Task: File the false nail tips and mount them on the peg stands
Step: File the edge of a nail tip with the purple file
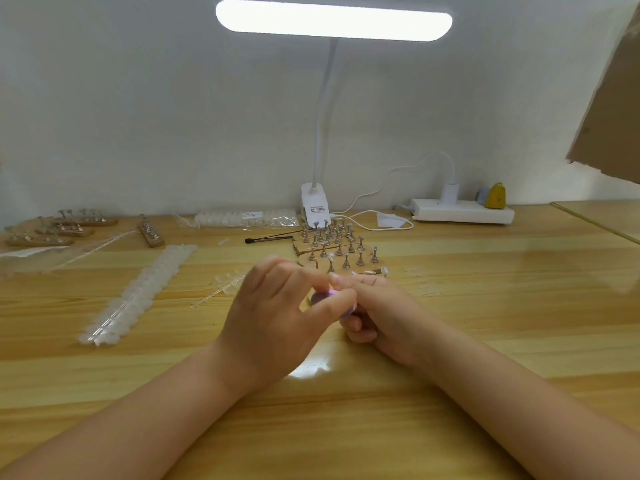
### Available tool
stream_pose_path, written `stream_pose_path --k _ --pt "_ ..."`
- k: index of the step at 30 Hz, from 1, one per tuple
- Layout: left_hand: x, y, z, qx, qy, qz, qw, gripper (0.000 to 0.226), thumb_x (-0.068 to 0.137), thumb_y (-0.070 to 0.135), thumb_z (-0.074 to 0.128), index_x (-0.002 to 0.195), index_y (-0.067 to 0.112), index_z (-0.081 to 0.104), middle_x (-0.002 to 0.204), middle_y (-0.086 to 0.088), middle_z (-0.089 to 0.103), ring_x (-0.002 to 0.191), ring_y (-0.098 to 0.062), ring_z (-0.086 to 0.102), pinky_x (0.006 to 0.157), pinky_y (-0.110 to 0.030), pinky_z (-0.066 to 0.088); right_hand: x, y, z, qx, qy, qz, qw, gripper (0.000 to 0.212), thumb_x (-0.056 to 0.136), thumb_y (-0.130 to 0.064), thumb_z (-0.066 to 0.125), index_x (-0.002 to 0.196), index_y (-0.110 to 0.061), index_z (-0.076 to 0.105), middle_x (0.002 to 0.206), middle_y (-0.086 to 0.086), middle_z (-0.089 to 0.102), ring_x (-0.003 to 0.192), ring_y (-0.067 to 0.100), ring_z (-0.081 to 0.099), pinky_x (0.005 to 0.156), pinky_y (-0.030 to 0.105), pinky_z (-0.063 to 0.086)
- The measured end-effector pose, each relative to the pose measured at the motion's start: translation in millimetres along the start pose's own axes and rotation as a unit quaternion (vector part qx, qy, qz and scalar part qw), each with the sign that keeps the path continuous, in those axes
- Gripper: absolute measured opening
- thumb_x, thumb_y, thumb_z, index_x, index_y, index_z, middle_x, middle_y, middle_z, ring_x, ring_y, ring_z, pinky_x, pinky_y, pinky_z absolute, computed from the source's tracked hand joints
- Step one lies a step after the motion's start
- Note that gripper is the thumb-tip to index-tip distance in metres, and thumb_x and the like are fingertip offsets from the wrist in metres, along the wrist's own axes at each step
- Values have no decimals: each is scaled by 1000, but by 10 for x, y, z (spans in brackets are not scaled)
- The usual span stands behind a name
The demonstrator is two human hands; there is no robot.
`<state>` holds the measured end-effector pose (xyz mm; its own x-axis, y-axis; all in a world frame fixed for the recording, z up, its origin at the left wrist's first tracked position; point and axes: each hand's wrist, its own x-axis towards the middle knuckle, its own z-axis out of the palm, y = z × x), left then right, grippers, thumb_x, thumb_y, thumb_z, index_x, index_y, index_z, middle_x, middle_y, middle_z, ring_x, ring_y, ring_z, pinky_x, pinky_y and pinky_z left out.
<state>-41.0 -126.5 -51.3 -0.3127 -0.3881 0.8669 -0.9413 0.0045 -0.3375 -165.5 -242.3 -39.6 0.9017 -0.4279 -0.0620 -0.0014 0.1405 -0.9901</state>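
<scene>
Left hand (277, 306) and right hand (384, 310) meeting over table (485, 306), jointly pinching purple file (320, 299); peg stands (332, 244) standing just behind.

We see a plain white wall (138, 116) behind a wooden table (485, 306). A clip lamp (332, 20) shines bright above, and a white power strip (462, 211) lies at the wall.
</scene>
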Motion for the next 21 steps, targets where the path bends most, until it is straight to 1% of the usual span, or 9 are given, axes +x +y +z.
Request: stream_pose_path --k 2,4,6,9,11,13,16,19,21 --pt "-13 -18 13 22 -17 -20 999 22 88 21 69 106 28 60 85 -1 65 79 -25 55 82 -38 41 0 -7 -9 12 11 8 1000 20 98 -22 50 91 -5 58 64 0 41 46 6 37 36 16 24" --pt "-21 -73 12 43 -46 -73 995 14 89 23 66 104 25 64 85 -3 63 77 -27 55 80 -39 39 0 -11 -22 41 28 14 999 24 98 -23 50 79 -9 53 57 -4 36 45 7 36 36 16 24" --pt "-32 -130 3 70 -98 -144 982 11 88 26 64 96 21 70 82 -2 61 76 -29 55 80 -40 36 4 -16 -21 58 46 13 997 28 93 -30 57 71 -13 52 51 -8 37 44 7 36 35 16 25" --pt "-59 -154 -11 86 -209 -248 942 24 85 36 56 95 21 72 81 0 62 80 -29 55 84 -40 33 17 -7 -12 54 75 1 996 31 76 -38 67 75 -10 54 47 -10 43 43 7 36 35 16 25" --pt "-56 -136 -23 39 -251 -286 924 37 85 46 46 100 23 72 86 1 63 87 -28 55 87 -40 32 25 9 -6 42 84 -10 996 33 71 -39 69 75 -8 57 46 -10 46 42 6 37 34 17 25" --pt "-26 -107 -35 -68 -224 -297 926 48 86 53 39 107 24 70 92 6 63 93 -23 55 87 -36 29 30 29 -1 31 81 -22 996 34 69 -39 71 73 -8 58 46 -10 49 41 6 37 35 17 25" --pt "23 -45 -48 -209 -154 -280 924 39 86 49 50 107 24 71 92 13 64 93 -14 57 86 -34 34 36 52 -6 21 71 -34 997 33 66 -42 72 69 -11 61 48 -8 49 41 6 37 36 17 25" --pt "37 -16 -38 -256 -130 -279 916 31 79 46 66 99 23 73 85 12 67 88 -12 61 85 -39 40 40 58 -13 14 54 -32 998 33 67 -42 72 71 -11 61 51 -8 52 42 6 37 36 16 26" --pt "35 -18 -31 -264 -124 -296 910 24 76 42 70 94 26 74 83 15 67 86 -9 60 86 -37 39 45 63 -7 11 47 -30 998 37 68 -42 71 75 -7 61 52 -8 54 43 6 37 36 16 26"
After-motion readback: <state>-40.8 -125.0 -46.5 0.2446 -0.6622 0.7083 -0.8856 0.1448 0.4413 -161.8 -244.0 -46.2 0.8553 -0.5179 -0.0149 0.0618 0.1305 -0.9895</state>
